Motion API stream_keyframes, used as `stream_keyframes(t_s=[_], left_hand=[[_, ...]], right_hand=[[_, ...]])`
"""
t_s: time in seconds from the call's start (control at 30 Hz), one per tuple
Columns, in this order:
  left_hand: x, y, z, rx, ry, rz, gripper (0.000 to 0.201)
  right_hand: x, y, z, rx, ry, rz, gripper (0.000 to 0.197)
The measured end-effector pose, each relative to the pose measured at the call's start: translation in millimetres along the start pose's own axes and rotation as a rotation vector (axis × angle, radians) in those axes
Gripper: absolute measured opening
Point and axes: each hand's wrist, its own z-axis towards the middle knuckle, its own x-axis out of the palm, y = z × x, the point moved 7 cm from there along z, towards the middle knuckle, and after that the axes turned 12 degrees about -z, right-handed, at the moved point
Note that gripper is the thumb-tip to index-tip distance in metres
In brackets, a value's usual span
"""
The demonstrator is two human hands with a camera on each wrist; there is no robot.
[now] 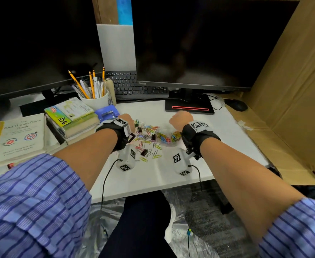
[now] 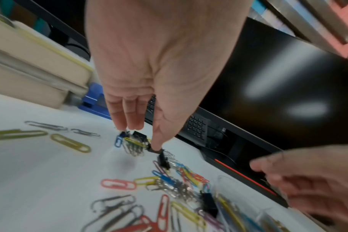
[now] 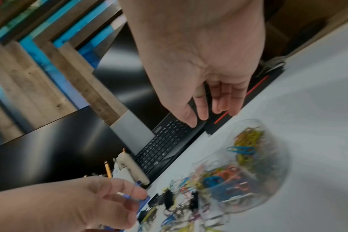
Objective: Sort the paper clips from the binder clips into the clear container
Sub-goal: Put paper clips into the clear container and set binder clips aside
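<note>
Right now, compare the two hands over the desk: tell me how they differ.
1. The left hand pinches a small bunch of paper clips in its fingertips; the right hand holds nothing.
2. The left hand is above the loose clips on the desk; the right hand hovers beyond the clear container.
Shared: both point fingers downward and wear a black wrist strap.

two hands (image 1: 128, 120), one clear container (image 1: 168, 135), two monitors (image 1: 199, 43), one keyboard (image 1: 134, 86), many paper clips (image 1: 147, 131)
</note>
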Motion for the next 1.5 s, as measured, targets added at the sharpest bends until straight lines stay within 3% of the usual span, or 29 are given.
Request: stream_keyframes(t_s=[0.1,0.17,0.27,0.37,0.43,0.5,0.57,0.67,0.77,1.0,1.1,1.23,1.5], left_hand=[[4,11,1,-0.013,0.023,0.047,0.034],[10,17,1,-0.016,0.048,0.089,0.031],[24,38,13,-0.077,0.047,0.098,0.059],[20,39,6,-0.04,0.012,0.103,0.082],[16,28,-5,0.005,0.007,0.108,0.074],[19,16,-9,0.045,0.061,0.103,0.048],[24,8,-6,0.056,0.052,0.068,0.04],[28,5,-7,0.033,-0.011,-0.023,0.037],[30,2,-7,0.039,-0.059,-0.059,0.032],[30,0,-17,0.062,-0.013,0.028,0.03],[30,0,-21,0.072,-0.009,0.024,0.02],[31,-3,-25,0.104,-0.05,-0.006,0.029],[28,-11,-30,0.109,-0.004,0.094,0.028]], right_hand=[[-2,39,0,-0.147,0.009,0.049,0.039],[11,59,3,-0.205,0.098,0.038,0.046],[32,81,9,-0.25,0.191,-0.127,0.061],[56,84,37,-0.246,0.201,-0.259,0.066],[54,87,26,-0.242,0.226,-0.335,0.054],[59,96,24,-0.281,0.227,-0.387,0.037],[62,105,23,-0.318,0.224,-0.438,0.036],[73,110,38,-0.368,0.197,-0.433,0.034],[61,113,8,-0.376,0.17,-0.348,0.028],[50,102,-14,-0.302,0.147,-0.166,0.026],[50,98,-15,-0.273,0.129,-0.128,0.027],[42,94,-19,-0.281,0.13,-0.107,0.029],[24,72,-13,-0.232,0.167,0.217,0.021]])
